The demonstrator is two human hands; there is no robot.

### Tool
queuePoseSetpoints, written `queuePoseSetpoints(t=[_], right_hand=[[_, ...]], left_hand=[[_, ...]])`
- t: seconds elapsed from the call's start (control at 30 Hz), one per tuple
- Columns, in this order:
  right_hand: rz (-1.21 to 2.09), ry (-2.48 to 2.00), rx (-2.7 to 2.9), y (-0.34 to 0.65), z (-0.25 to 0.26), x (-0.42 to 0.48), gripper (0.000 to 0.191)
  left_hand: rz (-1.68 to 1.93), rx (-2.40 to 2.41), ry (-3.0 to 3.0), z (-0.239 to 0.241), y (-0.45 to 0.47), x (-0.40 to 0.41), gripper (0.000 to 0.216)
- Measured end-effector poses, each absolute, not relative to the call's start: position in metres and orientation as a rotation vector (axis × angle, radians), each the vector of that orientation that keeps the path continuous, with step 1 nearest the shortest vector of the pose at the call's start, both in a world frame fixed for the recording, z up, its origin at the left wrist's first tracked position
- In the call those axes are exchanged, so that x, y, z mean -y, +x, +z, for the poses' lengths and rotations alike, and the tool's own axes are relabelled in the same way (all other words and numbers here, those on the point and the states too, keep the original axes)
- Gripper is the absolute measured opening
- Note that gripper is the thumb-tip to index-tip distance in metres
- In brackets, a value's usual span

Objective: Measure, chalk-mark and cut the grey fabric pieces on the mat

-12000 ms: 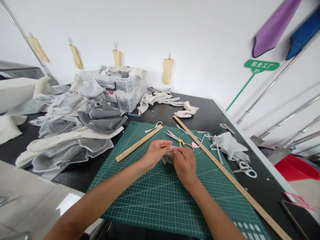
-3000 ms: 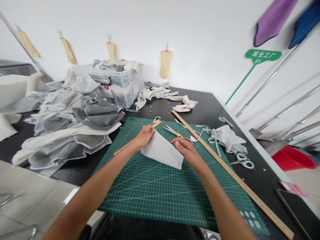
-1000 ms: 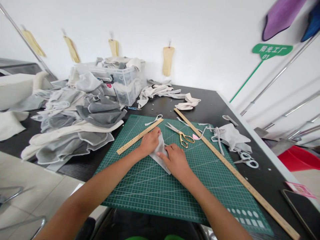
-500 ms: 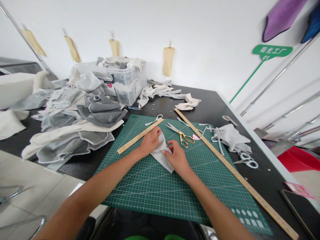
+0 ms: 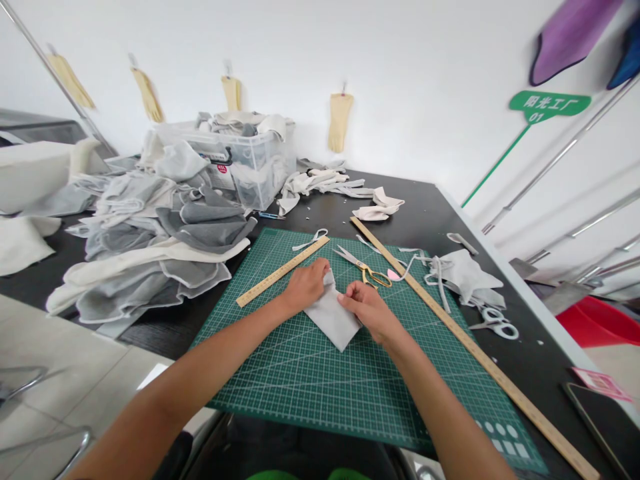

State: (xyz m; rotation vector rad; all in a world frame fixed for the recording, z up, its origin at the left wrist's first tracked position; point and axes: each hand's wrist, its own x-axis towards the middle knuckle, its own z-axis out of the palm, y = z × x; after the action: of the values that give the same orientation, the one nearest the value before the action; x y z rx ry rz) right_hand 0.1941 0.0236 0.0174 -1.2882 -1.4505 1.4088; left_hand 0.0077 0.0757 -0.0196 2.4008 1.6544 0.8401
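Cloth point(image 5: 332, 321) hangs between the fingers point(image 5: 346, 302): left hand point(image 5: 306, 287) pinches its top end, right hand point(image 5: 369, 311) grips the side edge. I'd pinch lightly so it doesn't stretch tbh.

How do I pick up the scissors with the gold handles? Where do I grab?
Probably by the gold loops, reaching from the right hand's side. The scissors' loops lie nearest that hand, and the pointy blades aim away, toward the far left, so your fingers should stay clear.

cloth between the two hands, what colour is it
The cloth is light grey, seen best in the head view.
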Motion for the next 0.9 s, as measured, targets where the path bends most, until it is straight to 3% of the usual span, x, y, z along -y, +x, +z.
queuePoseSetpoints(t=[0.13,0.33,0.53,0.6,0.73,0.9], right_hand=[[1.500,-1.338,1.405,0.206,0.017,-0.030,0.046],[1.330,-1.411,1.661,0.213,0.022,-0.030,0.038],[1.641,-1.270,1.621,0.189,0.024,-0.013,0.032],[1.423,-1.374,1.741,0.187,0.019,-0.014,0.027],[0.683,-1.579,1.935,0.203,0.008,-0.028,0.023],[0.630,-1.529,2.019,0.221,0.002,-0.039,0.023]], left_hand=[[0.886,-1.669,2.388,-0.019,0.008,-0.076,0.018],[0.865,-1.682,2.374,-0.017,0.009,-0.075,0.017],[0.854,-1.650,2.413,-0.017,0.009,-0.074,0.019],[0.863,-1.648,2.417,-0.017,0.008,-0.075,0.019],[0.821,-1.660,2.438,-0.020,0.009,-0.077,0.018],[0.808,-1.693,2.428,-0.021,0.010,-0.077,0.018]])
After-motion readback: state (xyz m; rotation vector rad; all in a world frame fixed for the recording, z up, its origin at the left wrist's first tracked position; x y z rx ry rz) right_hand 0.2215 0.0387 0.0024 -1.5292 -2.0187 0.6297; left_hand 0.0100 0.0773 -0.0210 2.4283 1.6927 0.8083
